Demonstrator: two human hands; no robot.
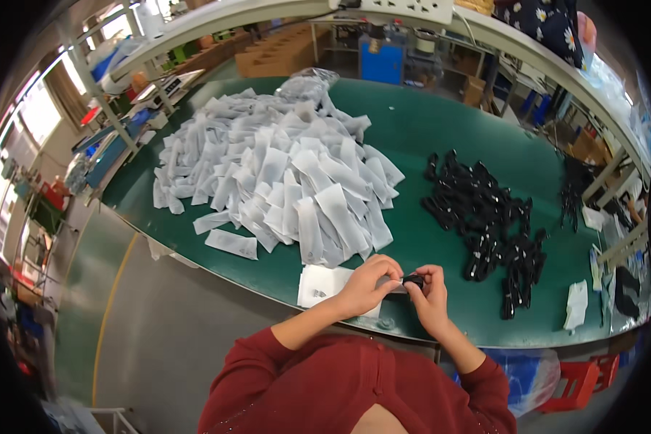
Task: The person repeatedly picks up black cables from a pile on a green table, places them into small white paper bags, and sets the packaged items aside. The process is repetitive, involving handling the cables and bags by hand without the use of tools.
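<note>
Close to the table's front edge, my two hands meet around a small black bundle, which looks like a coiled cable. My right hand pinches it between thumb and fingers. My left hand is closed at the bundle's left side, with a pale edge, apparently of a white pouch, between its fingers. Beneath the left hand lies a stack of flat white pouches. A big heap of filled white pouches spreads beyond it. To the right are many black cable bundles in a loose pile.
The green table has a curved front edge. A metal frame with a power strip runs over its far side. At the right lie a crumpled white paper and more black cables. A red stool stands below the table's right side.
</note>
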